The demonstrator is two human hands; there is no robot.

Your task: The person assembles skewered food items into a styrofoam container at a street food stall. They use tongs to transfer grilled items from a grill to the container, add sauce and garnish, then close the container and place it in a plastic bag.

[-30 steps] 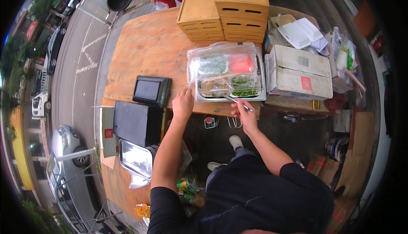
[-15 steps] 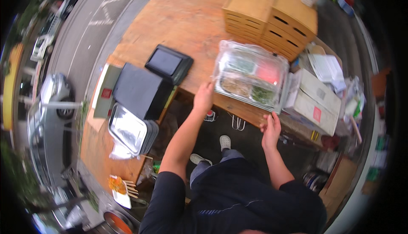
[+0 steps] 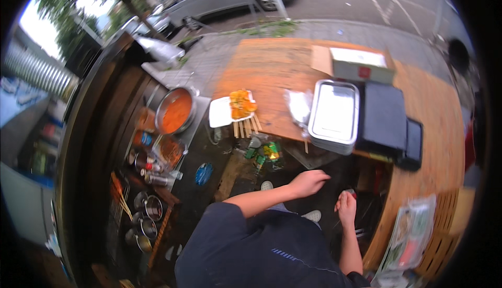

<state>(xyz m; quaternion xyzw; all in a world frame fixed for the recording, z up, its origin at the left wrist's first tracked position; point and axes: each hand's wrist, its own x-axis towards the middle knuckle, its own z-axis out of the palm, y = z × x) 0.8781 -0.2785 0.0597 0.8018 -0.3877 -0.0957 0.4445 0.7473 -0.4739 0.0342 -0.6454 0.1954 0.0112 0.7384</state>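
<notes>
My left grip (image 3: 311, 183) and right grip (image 3: 345, 207) curl; contents I cannot tell. Ahead-left of both, skewers (image 3: 241, 105) lie in an unclosed box (image 3: 219, 113).

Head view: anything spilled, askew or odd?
No clear spill. The open white box of orange food sits at the table corner, its wooden sticks jutting past the edge; could get knocked. Lower down, green and yellow packaging lies jumbled, maybe rubbish.
</notes>
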